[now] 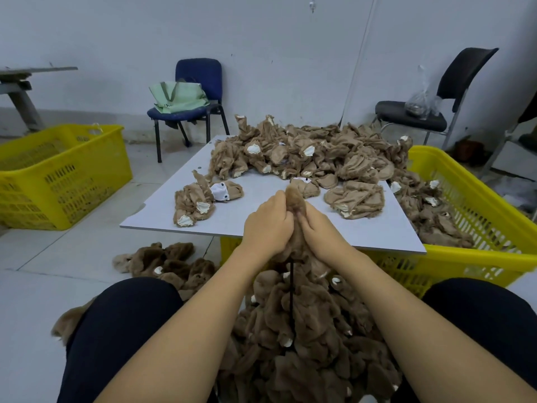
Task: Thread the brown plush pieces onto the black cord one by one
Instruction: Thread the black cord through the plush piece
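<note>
Above a grey tabletop (162,210), left hand (268,225) and right hand (318,228) pinch one brown plush piece (295,200), feeding it down the black cord (292,298).

No readable text; dark print on green bag (178,97) on blue chair (200,74) too small to read.

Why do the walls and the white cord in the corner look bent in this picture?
Head view: wide-angle lens bows straight lines near the edges, like the board and yellow crate; light is soft and even, shadows faint; both hands gripping the plush piece look slightly soft.
</note>
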